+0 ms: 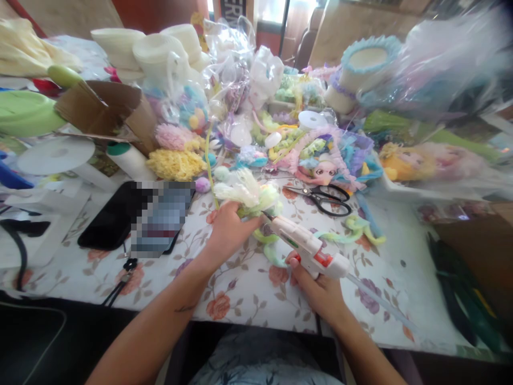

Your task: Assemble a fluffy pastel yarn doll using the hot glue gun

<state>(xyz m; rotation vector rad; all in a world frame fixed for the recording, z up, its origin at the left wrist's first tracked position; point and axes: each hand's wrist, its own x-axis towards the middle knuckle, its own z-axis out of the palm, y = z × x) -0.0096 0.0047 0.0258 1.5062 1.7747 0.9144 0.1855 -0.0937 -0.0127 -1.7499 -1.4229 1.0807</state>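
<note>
Floral cloth, phone, scissors, left grip clamped on fluffy bundle, right grip round glue gun

Over my remote feed I record the glue gun as white, with orange-red parts and a dark nozzle. I note the fluffy bundle as cream shading into pale yellow-green; the soft strand runs from mint to yellow. I find the tablecloth white, printed with orange and purple flowers and grey-brown leaves. Scissors: black handles. Curly clump: yellow. Cardboard box: brown. The plastic bag is blurred; its contents appear pink and blue.
</note>
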